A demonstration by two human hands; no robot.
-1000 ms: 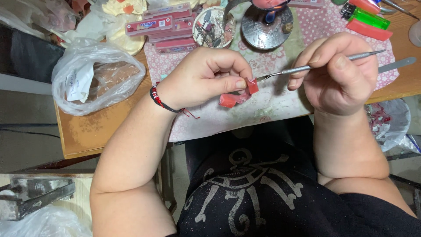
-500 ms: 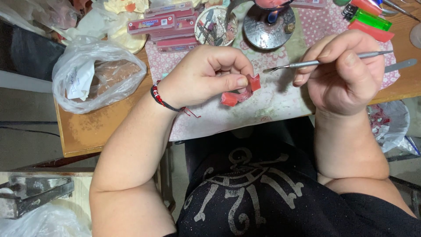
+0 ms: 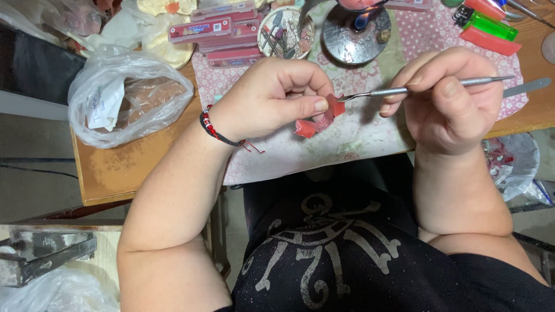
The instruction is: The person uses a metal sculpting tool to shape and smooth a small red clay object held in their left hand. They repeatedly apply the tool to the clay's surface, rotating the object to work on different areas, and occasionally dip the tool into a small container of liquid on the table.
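Note:
My left hand (image 3: 272, 98) pinches a small curved red wax piece (image 3: 321, 118) between thumb and fingers, just above the patterned pink cloth (image 3: 358, 136). A red and black bead bracelet sits on that wrist. My right hand (image 3: 448, 101) holds a thin metal carving tool (image 3: 422, 88) like a pen. The tool's small spoon tip touches the right end of the red piece.
Behind my hands stand a round metal burner base (image 3: 355, 37), a small round dish of tools (image 3: 285, 33), flat pink boxes (image 3: 219, 32), and green and red lighters (image 3: 488, 29). A clear plastic bag (image 3: 124, 95) lies at left on the wooden table (image 3: 115, 173). A metal spatula (image 3: 526, 86) lies at right.
My right hand drew the tool a little to the right, then brought its tip back onto the red piece. My left hand kept its hold with little movement.

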